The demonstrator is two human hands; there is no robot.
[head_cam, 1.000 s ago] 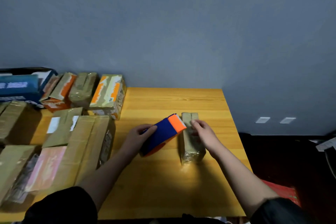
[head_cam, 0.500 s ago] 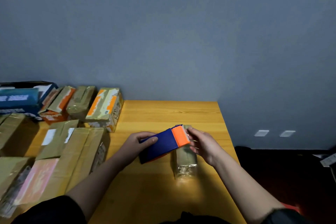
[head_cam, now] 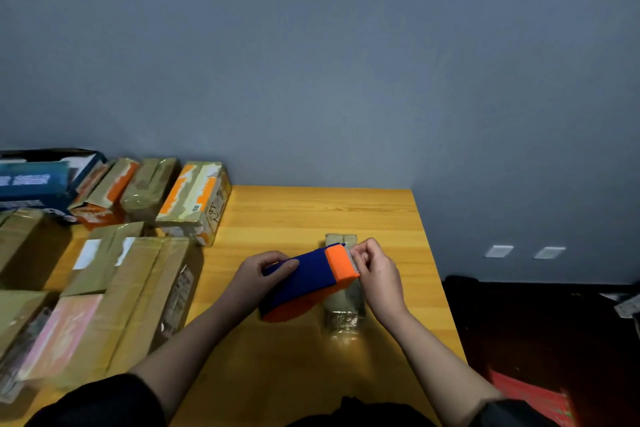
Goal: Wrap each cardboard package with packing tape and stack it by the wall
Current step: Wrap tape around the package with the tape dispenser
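A blue and orange tape dispenser (head_cam: pixel 306 282) is held over the wooden table (head_cam: pixel 311 211). My left hand (head_cam: pixel 261 272) grips its blue rear end. My right hand (head_cam: pixel 375 270) pinches at the toothed orange front end, where the tape comes out; the tape itself is too thin to make out. Under and just right of the dispenser lies a small narrow cardboard package (head_cam: pixel 344 305), shiny with tape, its long side pointing away from me. The dispenser hides its middle.
Several taped cardboard packages (head_cam: pixel 114 302) crowd the table's left side. More boxes (head_cam: pixel 194 199) and a blue carton (head_cam: pixel 33 184) line the grey wall. The table's right edge drops to a dark floor with a red item (head_cam: pixel 533 399).
My right hand left the package's top and came to the dispenser's orange front end. The dispenser tilted up slightly over the package. The view shifted, so the table sits lower in frame.
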